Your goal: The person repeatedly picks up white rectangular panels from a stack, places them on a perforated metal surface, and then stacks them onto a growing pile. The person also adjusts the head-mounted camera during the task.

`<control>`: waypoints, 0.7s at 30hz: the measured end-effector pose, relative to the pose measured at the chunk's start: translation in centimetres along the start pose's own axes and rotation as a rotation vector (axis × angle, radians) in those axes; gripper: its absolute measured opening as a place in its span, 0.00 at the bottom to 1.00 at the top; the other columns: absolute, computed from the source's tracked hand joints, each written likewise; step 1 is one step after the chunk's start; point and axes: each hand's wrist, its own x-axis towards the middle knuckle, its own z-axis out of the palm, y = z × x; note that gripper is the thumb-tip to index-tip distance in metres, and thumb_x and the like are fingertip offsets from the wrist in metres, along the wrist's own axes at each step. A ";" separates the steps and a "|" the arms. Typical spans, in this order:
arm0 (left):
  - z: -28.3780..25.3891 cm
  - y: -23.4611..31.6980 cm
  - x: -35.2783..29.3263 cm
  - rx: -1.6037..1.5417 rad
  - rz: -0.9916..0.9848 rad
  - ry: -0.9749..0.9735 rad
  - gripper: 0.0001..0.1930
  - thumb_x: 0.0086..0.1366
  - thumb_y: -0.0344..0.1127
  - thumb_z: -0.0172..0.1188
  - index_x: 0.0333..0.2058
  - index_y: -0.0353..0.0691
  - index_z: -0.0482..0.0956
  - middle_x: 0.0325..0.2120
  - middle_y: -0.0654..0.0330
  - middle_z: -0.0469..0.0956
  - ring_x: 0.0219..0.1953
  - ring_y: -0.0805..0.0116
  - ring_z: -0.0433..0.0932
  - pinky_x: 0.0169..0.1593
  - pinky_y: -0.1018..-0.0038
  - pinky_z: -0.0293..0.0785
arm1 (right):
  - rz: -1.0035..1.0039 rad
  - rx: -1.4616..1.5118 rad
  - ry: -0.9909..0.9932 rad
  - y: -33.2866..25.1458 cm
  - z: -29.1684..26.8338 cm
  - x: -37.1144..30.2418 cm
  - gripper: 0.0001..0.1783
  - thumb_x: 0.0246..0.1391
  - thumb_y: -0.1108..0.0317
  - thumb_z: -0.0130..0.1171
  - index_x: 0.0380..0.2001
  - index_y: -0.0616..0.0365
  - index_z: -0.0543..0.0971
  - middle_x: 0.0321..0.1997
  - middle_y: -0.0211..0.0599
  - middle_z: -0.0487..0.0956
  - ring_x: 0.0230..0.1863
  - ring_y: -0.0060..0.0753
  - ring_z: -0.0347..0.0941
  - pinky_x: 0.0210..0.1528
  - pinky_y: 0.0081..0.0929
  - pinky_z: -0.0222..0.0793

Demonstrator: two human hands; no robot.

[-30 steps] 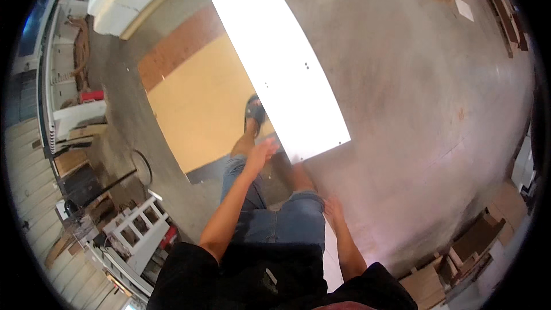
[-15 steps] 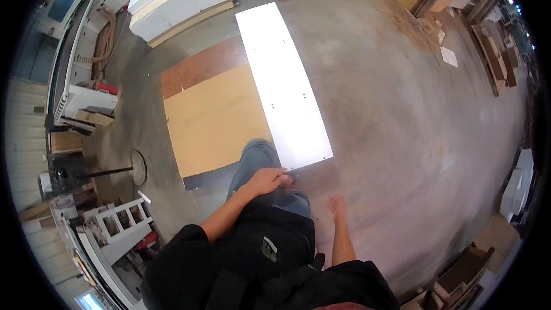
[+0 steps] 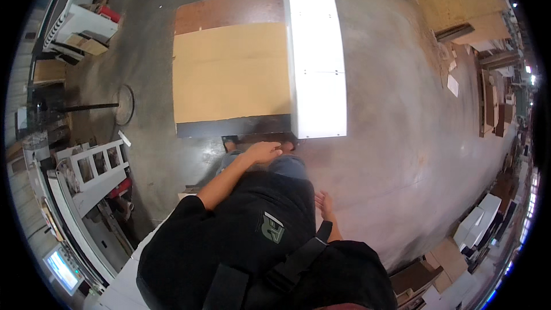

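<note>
A long white panel (image 3: 317, 100) with small dark holes lies in front of me, along the right edge of a tan board (image 3: 232, 74). My left hand (image 3: 263, 152) hangs in front of my thighs, just short of the panel's near end. Its fingers are loosely stretched and I see nothing in them. Lower and to the right, my right hand (image 3: 323, 201) is by my hip, fingers apart and empty. A brown board (image 3: 229, 12) shows beyond the tan one, and a dark strip (image 3: 235, 126) runs along its near edge.
At left stand a round-based stand (image 3: 125, 105) and a white slotted frame (image 3: 99, 166). A lit screen (image 3: 62, 270) is at the lower left. Stacked boards (image 3: 453, 0) stand far right, with scraps (image 3: 453, 85) beside them. Cardboard boxes (image 3: 419, 278) sit lower right.
My view has turned and I stand further back, with my leg off the tan board. My left hand has come away from the panel's near corner. My right hand has drawn in toward my hip.
</note>
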 end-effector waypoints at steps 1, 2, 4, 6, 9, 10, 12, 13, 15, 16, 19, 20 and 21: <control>-0.5 -2.2 -1.1 -0.031 -0.018 0.012 0.32 0.71 0.57 0.47 0.63 0.40 0.68 0.51 0.48 0.79 0.54 0.47 0.76 0.55 0.57 0.72 | -0.012 -0.007 -0.007 -0.1 0.8 0.4 0.31 0.65 0.51 0.45 0.63 0.61 0.67 0.49 0.46 0.82 0.43 0.35 0.81 0.42 0.32 0.77; -0.8 -5.5 -2.5 -0.098 -0.042 0.041 0.32 0.70 0.59 0.48 0.62 0.40 0.69 0.51 0.49 0.79 0.54 0.48 0.77 0.55 0.57 0.72 | -0.013 -0.006 -0.003 0.1 1.9 0.3 0.30 0.65 0.51 0.46 0.63 0.61 0.68 0.49 0.46 0.82 0.42 0.34 0.81 0.42 0.31 0.77; -0.3 -13.2 -5.0 -0.104 -0.143 0.249 0.30 0.67 0.58 0.53 0.58 0.43 0.75 0.52 0.51 0.79 0.54 0.49 0.78 0.59 0.59 0.71 | -0.036 -0.072 -0.002 -1.0 5.6 -0.9 0.29 0.65 0.52 0.46 0.60 0.62 0.70 0.46 0.44 0.83 0.39 0.33 0.80 0.41 0.31 0.76; -0.7 -21.3 -8.4 -0.556 -0.100 0.425 0.22 0.68 0.49 0.56 0.53 0.41 0.78 0.46 0.53 0.82 0.49 0.61 0.80 0.52 0.68 0.74 | -0.066 -0.207 -0.053 -3.0 10.7 -2.3 0.27 0.65 0.52 0.47 0.56 0.62 0.74 0.44 0.41 0.83 0.38 0.32 0.80 0.42 0.32 0.75; -0.1 -33.4 -16.0 -0.984 -0.437 0.624 0.19 0.71 0.46 0.50 0.51 0.41 0.76 0.41 0.58 0.83 0.36 0.69 0.80 0.40 0.69 0.76 | -0.181 -0.381 -0.201 -3.4 15.1 -1.2 0.25 0.65 0.48 0.49 0.53 0.57 0.76 0.42 0.36 0.82 0.39 0.32 0.78 0.43 0.33 0.73; -0.7 -34.7 -19.1 -1.117 -0.480 0.824 0.21 0.71 0.47 0.50 0.56 0.42 0.73 0.39 0.57 0.84 0.34 0.69 0.80 0.38 0.69 0.75 | -0.189 -0.423 -0.193 -3.9 17.5 -1.3 0.25 0.66 0.48 0.48 0.54 0.56 0.76 0.43 0.36 0.82 0.40 0.32 0.78 0.43 0.33 0.73; 0.6 -39.1 -24.6 -1.291 -0.698 0.976 0.25 0.70 0.48 0.51 0.61 0.41 0.69 0.40 0.54 0.83 0.33 0.66 0.80 0.36 0.68 0.75 | -0.242 -0.482 -0.226 -6.5 22.0 -2.0 0.26 0.67 0.47 0.48 0.57 0.55 0.75 0.46 0.38 0.82 0.43 0.33 0.78 0.45 0.33 0.73; 1.7 -41.1 -27.1 -1.332 -0.771 1.001 0.24 0.69 0.47 0.52 0.59 0.40 0.70 0.40 0.53 0.83 0.30 0.65 0.80 0.32 0.68 0.74 | -0.280 -0.484 -0.253 -6.7 23.4 -2.7 0.27 0.67 0.46 0.48 0.58 0.55 0.74 0.48 0.40 0.81 0.45 0.34 0.78 0.47 0.33 0.74; 3.2 -42.8 -30.3 -1.301 -0.890 0.926 0.23 0.68 0.46 0.52 0.58 0.40 0.71 0.38 0.55 0.83 0.28 0.66 0.78 0.28 0.69 0.72 | -0.336 -0.476 -0.277 -8.2 26.1 -4.2 0.27 0.67 0.47 0.49 0.57 0.55 0.74 0.48 0.40 0.81 0.45 0.33 0.78 0.46 0.31 0.74; 3.8 -43.1 -31.5 -1.265 -0.892 0.878 0.23 0.68 0.45 0.52 0.57 0.40 0.71 0.37 0.55 0.83 0.28 0.67 0.78 0.28 0.70 0.72 | -0.367 -0.471 -0.288 -8.6 27.0 -5.1 0.27 0.67 0.47 0.50 0.57 0.55 0.74 0.47 0.40 0.81 0.45 0.32 0.78 0.45 0.31 0.74; 6.4 -43.7 -33.3 -1.183 -0.836 0.830 0.21 0.69 0.47 0.53 0.55 0.41 0.73 0.36 0.57 0.83 0.27 0.70 0.77 0.27 0.72 0.71 | -0.387 -0.524 -0.312 -8.1 27.9 -6.4 0.29 0.65 0.45 0.51 0.56 0.56 0.76 0.44 0.40 0.83 0.40 0.30 0.78 0.39 0.29 0.72; 6.9 -43.7 -33.4 -1.171 -0.813 0.834 0.21 0.69 0.47 0.53 0.54 0.41 0.74 0.36 0.57 0.83 0.27 0.70 0.77 0.28 0.72 0.72 | -0.355 -0.536 -0.291 -7.2 28.0 -6.6 0.29 0.64 0.44 0.51 0.56 0.56 0.76 0.44 0.39 0.83 0.40 0.30 0.78 0.39 0.29 0.72; 8.6 -44.4 -33.6 -1.255 -0.719 0.841 0.22 0.69 0.49 0.53 0.54 0.41 0.74 0.35 0.58 0.83 0.29 0.70 0.77 0.34 0.69 0.73 | -0.319 -0.577 -0.298 -6.4 27.6 -5.9 0.29 0.64 0.44 0.51 0.56 0.56 0.76 0.43 0.39 0.83 0.40 0.30 0.78 0.39 0.29 0.72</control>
